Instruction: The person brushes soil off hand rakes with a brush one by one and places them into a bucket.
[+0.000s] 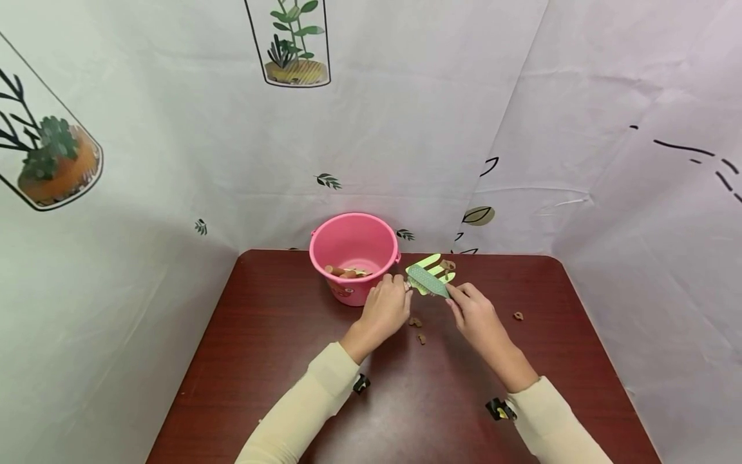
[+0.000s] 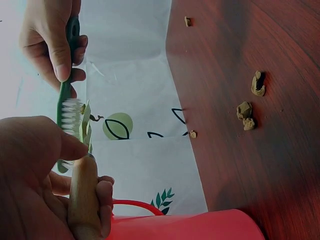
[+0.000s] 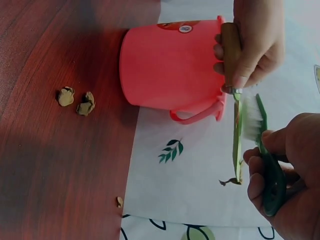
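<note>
My left hand (image 1: pixel 387 301) grips the wooden handle (image 2: pixel 84 200) of a small garden hand fork with light green tines (image 1: pixel 429 260). In my right hand (image 1: pixel 480 317) is a green scrubbing brush (image 1: pixel 428 281) with white bristles (image 2: pixel 72 115). The bristles face the fork and lie against or very close to its metal; exact contact cannot be told. A brown dried scrap (image 3: pixel 230 181) clings to the fork near the tine tips. Just left of the fork stands a pink bucket (image 1: pixel 355 235), holding wooden-handled pieces (image 1: pixel 342 272) that are only partly visible.
Several brown crumbly clumps lie on the dark red table (image 1: pixel 278 361), including one clump (image 1: pixel 421 338) between the arms and another clump (image 1: pixel 518 316) on the right. A printed white cloth (image 1: pixel 406 142) hangs behind the table and at both sides.
</note>
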`<state>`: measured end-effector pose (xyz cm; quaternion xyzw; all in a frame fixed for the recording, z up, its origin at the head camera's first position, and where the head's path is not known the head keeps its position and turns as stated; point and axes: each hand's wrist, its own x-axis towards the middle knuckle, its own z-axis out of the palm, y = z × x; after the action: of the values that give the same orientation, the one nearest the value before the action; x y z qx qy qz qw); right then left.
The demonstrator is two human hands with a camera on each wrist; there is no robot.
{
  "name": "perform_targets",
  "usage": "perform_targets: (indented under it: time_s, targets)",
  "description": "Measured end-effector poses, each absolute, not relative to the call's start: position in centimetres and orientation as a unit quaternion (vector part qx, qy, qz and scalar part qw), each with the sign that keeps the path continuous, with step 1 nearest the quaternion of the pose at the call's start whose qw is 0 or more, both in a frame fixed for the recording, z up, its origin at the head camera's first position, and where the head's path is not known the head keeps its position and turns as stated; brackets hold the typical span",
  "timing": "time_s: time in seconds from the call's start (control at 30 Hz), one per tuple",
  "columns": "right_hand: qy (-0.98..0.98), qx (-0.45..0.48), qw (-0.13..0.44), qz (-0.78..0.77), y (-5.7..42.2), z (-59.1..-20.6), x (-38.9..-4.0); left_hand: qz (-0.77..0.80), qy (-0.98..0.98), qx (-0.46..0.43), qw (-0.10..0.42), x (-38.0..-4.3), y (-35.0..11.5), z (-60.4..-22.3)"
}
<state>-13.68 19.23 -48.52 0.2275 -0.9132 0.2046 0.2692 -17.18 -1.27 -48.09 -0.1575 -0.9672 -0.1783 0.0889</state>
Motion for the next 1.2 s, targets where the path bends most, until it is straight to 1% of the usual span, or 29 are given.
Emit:
perform_targets:
  time_s: [0.33,0.5,0.63,0.8,1.03,1.2]
  targets:
    - [-0.926,0.199,0.265,0.178,19.3,-48.6,-13.9,-0.185,-0.961,-0.181,0.096,-17.3,-1.7,-48.6]
    - [-0.931,0.185,0.258,0.18,19.8,-48.7,-14.3,-0.167,-0.962,-0.184,0.112,-17.4,-1.9,-48.8]
    - [-0.931,0.174,0.265,0.183,20.4,-48.9,-14.7,-0.157,-0.962,-0.185,0.122,-17.4,-2.0,-48.8]
    - [-0.926,0.171,0.279,0.189,21.1,-49.2,-15.1,-0.154,-0.963,-0.185,0.121,-17.5,-2.2,-48.7]
    - [-0.927,0.168,0.278,0.189,21.5,-49.7,-15.2,-0.155,-0.963,-0.189,0.11,-17.4,-2.3,-48.4]
    - [-0.924,0.162,0.284,0.199,21.9,-49.9,-15.5,-0.151,-0.963,-0.189,0.117,-17.3,-2.4,-48.4]
